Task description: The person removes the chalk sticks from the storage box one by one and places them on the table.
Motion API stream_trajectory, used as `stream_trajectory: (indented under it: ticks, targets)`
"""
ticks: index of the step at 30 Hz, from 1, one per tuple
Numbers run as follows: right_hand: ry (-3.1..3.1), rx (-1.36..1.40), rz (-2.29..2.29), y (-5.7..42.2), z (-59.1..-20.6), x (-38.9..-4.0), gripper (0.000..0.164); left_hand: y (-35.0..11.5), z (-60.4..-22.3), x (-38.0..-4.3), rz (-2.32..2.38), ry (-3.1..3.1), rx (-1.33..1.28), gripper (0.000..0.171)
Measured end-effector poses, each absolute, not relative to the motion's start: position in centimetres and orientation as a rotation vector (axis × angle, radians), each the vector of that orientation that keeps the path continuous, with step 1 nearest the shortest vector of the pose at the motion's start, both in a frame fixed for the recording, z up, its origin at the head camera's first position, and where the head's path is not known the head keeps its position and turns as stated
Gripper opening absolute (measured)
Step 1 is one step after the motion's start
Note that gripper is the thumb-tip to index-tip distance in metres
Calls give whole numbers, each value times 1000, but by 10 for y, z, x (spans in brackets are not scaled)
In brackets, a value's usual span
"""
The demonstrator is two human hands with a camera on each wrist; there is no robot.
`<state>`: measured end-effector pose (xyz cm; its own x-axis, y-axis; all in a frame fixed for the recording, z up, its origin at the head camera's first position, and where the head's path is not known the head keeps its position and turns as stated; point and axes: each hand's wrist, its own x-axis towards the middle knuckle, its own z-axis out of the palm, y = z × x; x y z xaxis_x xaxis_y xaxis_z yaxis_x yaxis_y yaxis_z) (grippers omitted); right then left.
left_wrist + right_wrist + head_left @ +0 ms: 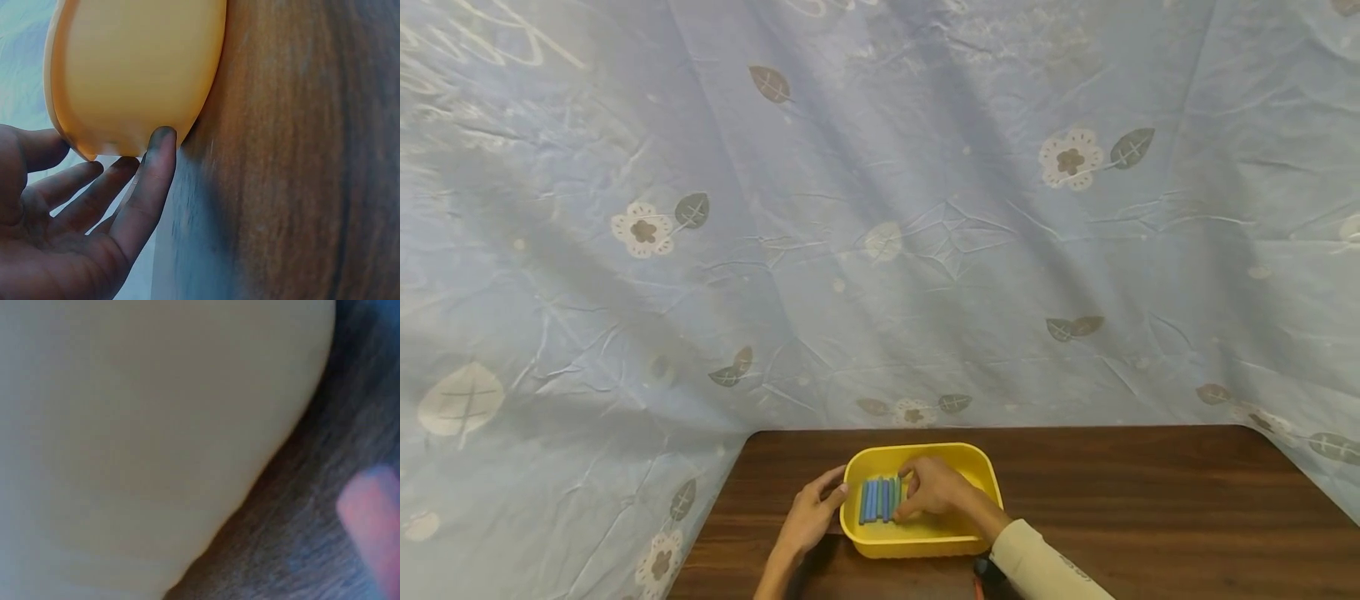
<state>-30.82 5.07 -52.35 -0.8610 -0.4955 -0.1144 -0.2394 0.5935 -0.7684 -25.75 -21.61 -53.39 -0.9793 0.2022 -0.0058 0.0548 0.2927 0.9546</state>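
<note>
A yellow plastic basin (pixel 917 550) stands on the table. Inside, toward its left end, lies a row of slim blue and green chalk-like sticks (pixel 872 500), side by side. My right hand (pixel 932 487) reaches in from the right, thumb and forefinger at opposite ends of a green stick (pixel 897 490) closing the row. At the basin's left end is my left hand (pixel 808 512). In the left wrist view, its fairly straight fingers (pixel 147 194) touch the outer wall, with the thumb by the rim. The right wrist view is blurred and hides the right fingers.
A dark brown wooden table (pixel 1112 500) extends to both sides of the basin. A black and red object (pixel 983 571) lies near the front, by the right sleeve (pixel 1037 558). A pale patterned cloth (pixel 880 250) hangs behind the table.
</note>
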Motion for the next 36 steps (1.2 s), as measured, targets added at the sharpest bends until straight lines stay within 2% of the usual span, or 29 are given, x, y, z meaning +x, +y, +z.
stream_trajectory:
  ticks: [36]
  targets:
    - [2638,-843,-1328,129,-469,-253,68,-215,-536,-259,1771,2450,232,52]
